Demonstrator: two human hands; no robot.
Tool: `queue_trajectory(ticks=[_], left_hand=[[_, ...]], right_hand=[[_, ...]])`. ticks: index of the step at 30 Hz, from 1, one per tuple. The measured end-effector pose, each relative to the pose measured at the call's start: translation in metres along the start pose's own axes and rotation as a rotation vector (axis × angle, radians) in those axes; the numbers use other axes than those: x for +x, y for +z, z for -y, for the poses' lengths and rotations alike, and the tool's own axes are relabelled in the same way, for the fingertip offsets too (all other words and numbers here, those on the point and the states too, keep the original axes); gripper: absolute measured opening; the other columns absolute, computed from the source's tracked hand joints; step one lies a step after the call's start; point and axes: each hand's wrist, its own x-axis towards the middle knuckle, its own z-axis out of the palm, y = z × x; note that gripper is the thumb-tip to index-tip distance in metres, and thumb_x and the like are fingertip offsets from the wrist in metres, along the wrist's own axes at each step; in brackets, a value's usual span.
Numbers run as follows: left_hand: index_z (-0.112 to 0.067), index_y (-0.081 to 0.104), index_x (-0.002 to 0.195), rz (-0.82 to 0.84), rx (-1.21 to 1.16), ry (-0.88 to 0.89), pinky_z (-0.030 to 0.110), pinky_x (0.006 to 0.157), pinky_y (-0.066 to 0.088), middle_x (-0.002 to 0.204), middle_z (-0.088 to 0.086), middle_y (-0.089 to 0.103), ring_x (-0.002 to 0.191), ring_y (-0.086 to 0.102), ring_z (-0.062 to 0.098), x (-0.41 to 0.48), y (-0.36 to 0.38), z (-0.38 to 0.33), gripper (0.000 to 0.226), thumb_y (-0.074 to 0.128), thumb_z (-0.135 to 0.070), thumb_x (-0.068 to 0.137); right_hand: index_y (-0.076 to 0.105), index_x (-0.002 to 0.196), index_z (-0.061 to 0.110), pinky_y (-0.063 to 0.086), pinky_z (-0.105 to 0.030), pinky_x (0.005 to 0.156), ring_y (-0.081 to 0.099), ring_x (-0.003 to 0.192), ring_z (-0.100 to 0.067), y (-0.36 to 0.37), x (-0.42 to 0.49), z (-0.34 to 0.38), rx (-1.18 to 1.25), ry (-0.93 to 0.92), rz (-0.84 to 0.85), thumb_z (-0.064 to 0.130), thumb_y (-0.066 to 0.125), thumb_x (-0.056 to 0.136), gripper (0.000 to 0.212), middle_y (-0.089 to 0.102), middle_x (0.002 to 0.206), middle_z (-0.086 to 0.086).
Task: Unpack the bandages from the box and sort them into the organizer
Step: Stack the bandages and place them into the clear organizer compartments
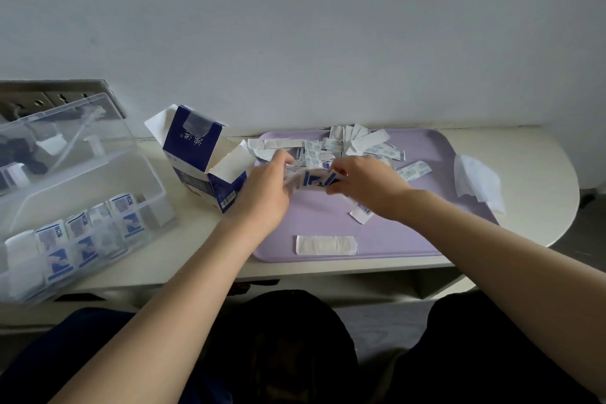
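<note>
Organizer (98, 174), clear plastic, sits at far left of the counter (196, 239) with its lid raised toward the wall; a wall socket panel (49, 100) shows behind the lid. Near compartments of the organizer hold wrapped bandages (85, 239) standing on end, blue-and-white print facing out; the rightmost compartment looks unfilled, though the plastic blurs it. Right of the organizer stands the box (196, 154), blue and white, top flaps torn open, just beside the left edge of the purple tray (410, 233). Left hand (265, 193) is over the left part of the tray, fingers curled onto the left end of a bundle of bandages (314, 179). Right hand (364, 180) meets it from the right, thumb and fingers pinched on the bundle's other end. The bundle is held between both hands, above the tray, blue markings visible. Beyond the hands, at the far side of the tray, lies a loose pile of bandages (344, 144), some white side up, some printed. One stray wrapped strip (413, 170) lies right of the pile; another (360, 211) lies under the right wrist. A single plain white bandage (326, 244) lies flat at the near edge of the tray, apart from the rest. A crumpled white tissue (478, 184) overlaps the tray's right edge.
</note>
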Motion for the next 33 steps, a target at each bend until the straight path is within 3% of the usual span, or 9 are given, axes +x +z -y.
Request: queue_trajectory(ticks=[5,8,11,15,19,22,25,28,33], left_hand=[[-0.013,0.054,0.113,-0.140,-0.074,0.023,0.028,0.069,0.044,0.094,0.007,0.063,0.081,0.057,0.020,-0.004,-0.010,-0.005,0.026,0.055,0.000,0.091],[-0.017,0.056,0.106,-0.016,-0.148,0.010,0.026,0.068,0.045,0.084,-0.003,0.062,0.079,0.057,0.015,-0.011,-0.008,-0.012,0.019,0.060,-0.008,0.090],[-0.018,0.058,0.107,0.126,-0.207,-0.011,0.026,0.071,0.046,0.078,-0.010,0.058,0.074,0.055,0.010,-0.017,-0.006,-0.019,0.020,0.063,-0.011,0.088],[-0.021,0.056,0.104,0.217,-0.183,-0.015,0.007,0.058,0.039,0.080,-0.007,0.058,0.069,0.053,0.007,-0.023,-0.002,-0.023,0.020,0.065,-0.014,0.087],[-0.021,0.057,0.095,0.347,-0.209,-0.029,0.027,0.070,0.048,0.080,-0.001,0.066,0.077,0.062,0.021,-0.025,0.006,-0.023,0.015,0.068,-0.023,0.086],[-0.014,0.058,0.105,0.415,-0.117,0.018,0.023,0.067,0.041,0.091,0.004,0.061,0.076,0.053,0.015,-0.029,0.015,-0.025,0.025,0.070,-0.022,0.084],[-0.013,0.050,0.119,0.402,0.076,0.076,0.026,0.087,0.042,0.117,0.003,0.054,0.105,0.051,0.017,-0.028,0.016,-0.022,0.045,0.073,-0.018,0.080],[-0.014,0.041,0.126,0.456,0.361,0.023,0.042,0.096,0.039,0.126,0.006,0.042,0.119,0.041,0.027,-0.030,0.012,-0.019,0.051,0.068,-0.028,0.084],[-0.007,0.041,0.123,0.508,0.354,-0.067,0.035,0.090,0.041,0.124,0.013,0.042,0.112,0.049,0.031,-0.034,0.016,-0.018,0.040,0.060,-0.020,0.090]], right_hand=[[0.056,0.077,0.014,0.037,-0.028,0.062,0.048,0.069,-0.022,0.001,-0.013,0.005,0.011,-0.071,0.200,0.032,0.067,0.084,0.022,0.056,0.078,-0.003],[0.063,0.107,0.016,0.048,-0.030,0.082,0.059,0.093,-0.019,0.013,-0.021,0.013,0.016,-0.109,0.357,0.034,0.069,0.082,0.031,0.063,0.104,0.000],[0.063,0.108,0.018,0.048,-0.035,0.091,0.059,0.098,-0.016,0.015,-0.024,0.014,0.053,-0.105,0.419,0.031,0.072,0.079,0.033,0.064,0.108,0.001],[0.055,0.121,0.014,0.042,-0.030,0.096,0.053,0.107,-0.018,0.013,-0.028,0.008,-0.027,-0.064,0.418,0.025,0.072,0.080,0.046,0.054,0.118,-0.003],[0.054,0.118,0.003,0.039,-0.025,0.079,0.051,0.098,-0.021,0.011,-0.028,-0.001,-0.134,0.051,0.402,0.011,0.062,0.086,0.033,0.057,0.108,-0.007],[0.049,0.122,0.004,0.044,-0.031,0.087,0.053,0.110,-0.027,0.010,-0.027,-0.012,-0.143,0.147,0.355,0.007,0.047,0.092,0.030,0.057,0.120,-0.013],[0.049,0.120,0.001,0.044,-0.032,0.086,0.054,0.109,-0.029,0.012,-0.029,-0.011,-0.158,0.188,0.353,0.008,0.041,0.095,0.027,0.055,0.120,-0.017],[0.047,0.122,0.000,0.042,-0.032,0.087,0.053,0.109,-0.030,0.015,-0.032,-0.003,-0.111,0.188,0.377,0.016,0.046,0.097,0.030,0.048,0.124,-0.018],[0.045,0.124,0.000,0.040,-0.033,0.092,0.048,0.114,-0.027,0.023,-0.038,0.007,0.007,0.161,0.389,0.028,0.063,0.088,0.049,0.047,0.126,-0.015]])
